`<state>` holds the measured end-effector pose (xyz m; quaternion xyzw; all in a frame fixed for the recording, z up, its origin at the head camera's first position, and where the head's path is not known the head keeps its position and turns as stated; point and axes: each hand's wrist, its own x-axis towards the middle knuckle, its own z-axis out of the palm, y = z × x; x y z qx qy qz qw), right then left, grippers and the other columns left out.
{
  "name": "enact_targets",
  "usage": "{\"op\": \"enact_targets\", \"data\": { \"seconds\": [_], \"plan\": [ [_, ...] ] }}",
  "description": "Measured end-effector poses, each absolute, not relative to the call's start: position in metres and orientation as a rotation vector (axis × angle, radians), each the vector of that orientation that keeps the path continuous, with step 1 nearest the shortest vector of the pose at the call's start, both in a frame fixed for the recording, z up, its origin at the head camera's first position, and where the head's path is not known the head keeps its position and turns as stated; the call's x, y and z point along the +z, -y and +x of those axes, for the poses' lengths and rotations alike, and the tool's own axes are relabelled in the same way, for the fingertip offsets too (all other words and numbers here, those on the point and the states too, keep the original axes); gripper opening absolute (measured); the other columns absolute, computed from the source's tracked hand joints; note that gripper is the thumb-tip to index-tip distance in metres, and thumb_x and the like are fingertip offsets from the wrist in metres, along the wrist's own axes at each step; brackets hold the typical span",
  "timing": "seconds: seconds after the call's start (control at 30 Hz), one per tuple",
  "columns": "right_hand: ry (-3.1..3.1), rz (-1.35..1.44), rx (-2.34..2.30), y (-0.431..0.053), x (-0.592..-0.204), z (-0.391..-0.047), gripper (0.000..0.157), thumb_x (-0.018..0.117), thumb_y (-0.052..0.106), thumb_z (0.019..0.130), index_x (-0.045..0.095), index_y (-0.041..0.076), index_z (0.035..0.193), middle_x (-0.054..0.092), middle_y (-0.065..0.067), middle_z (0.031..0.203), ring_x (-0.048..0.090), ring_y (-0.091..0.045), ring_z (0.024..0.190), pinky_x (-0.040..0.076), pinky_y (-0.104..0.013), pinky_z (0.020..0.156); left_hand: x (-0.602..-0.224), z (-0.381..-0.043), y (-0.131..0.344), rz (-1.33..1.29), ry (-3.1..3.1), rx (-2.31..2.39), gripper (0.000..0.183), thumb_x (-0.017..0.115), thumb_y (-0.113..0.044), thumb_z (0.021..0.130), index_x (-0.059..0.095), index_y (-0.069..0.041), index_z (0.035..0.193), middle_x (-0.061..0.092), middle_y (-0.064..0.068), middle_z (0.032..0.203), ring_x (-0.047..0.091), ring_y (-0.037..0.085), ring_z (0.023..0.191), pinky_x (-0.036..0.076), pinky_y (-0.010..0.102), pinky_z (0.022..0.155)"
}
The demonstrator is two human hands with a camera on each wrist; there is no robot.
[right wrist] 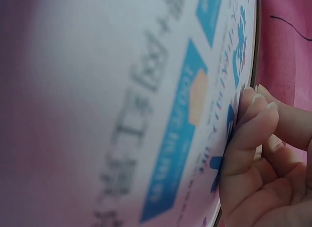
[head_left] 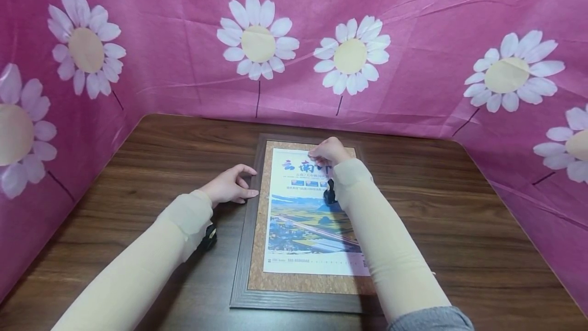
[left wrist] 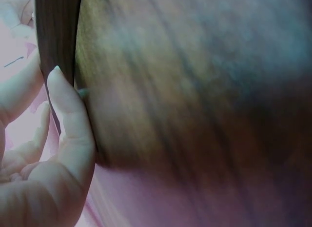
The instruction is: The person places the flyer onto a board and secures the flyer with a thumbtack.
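A poster (head_left: 294, 229) with blue Chinese lettering and a landscape picture lies on a cork board (head_left: 258, 249) in a dark wooden frame (head_left: 241, 270). My left hand (head_left: 230, 185) rests on the frame's left rail, its thumb and index finger apart. In the left wrist view the thumb (left wrist: 68, 105) lies along the rail, close to a small greenish speck (left wrist: 82, 92) on the board side. At the poster's top edge my right hand (head_left: 328, 151) has curled fingers, with thumb and fingertips bunched against the paper. Whether they pinch something small, I cannot tell.
The frame lies on a dark wood-grain table (head_left: 450, 208). Behind and beside it hangs a pink cloth (head_left: 184, 40) printed with white daisies. My right forearm (head_left: 386, 239) covers the poster's right side. Black wrist cameras sit under both wrists.
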<state>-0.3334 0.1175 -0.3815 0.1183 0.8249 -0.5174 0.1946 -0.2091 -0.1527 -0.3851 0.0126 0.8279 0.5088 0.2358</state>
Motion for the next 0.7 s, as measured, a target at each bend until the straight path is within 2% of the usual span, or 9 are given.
{"op": "enact_targets", "data": {
  "seconds": [0.23,0.7],
  "plan": [
    [-2.236,0.386,-1.51,-0.1196,-0.3806,-0.3326,0.014,0.07,0.003,0.09,0.069,-0.004,0.102,0.062,-0.003,0.067,0.05,-0.009,0.051,0.044,-0.019,0.051,-0.3852,-0.2092,0.1526,0.034,-2.269,1.402,0.058,0.072,-0.01,0.091,0.043,-0.005,0.141,0.05,0.01,0.098,0.057,0.015,0.078,0.058,0.028,0.076],
    [-2.23,0.388,-1.487,-0.1191,-0.3766,-0.3292,0.014,0.07,0.006,0.091,0.069,-0.002,0.103,0.062,-0.003,0.067,0.051,-0.009,0.052,0.044,-0.02,0.053,-0.3865,-0.2097,0.1534,0.042,-2.267,1.407,0.058,0.072,-0.01,0.091,0.043,-0.005,0.141,0.05,0.01,0.098,0.057,0.016,0.078,0.058,0.028,0.075]
  ]
}}
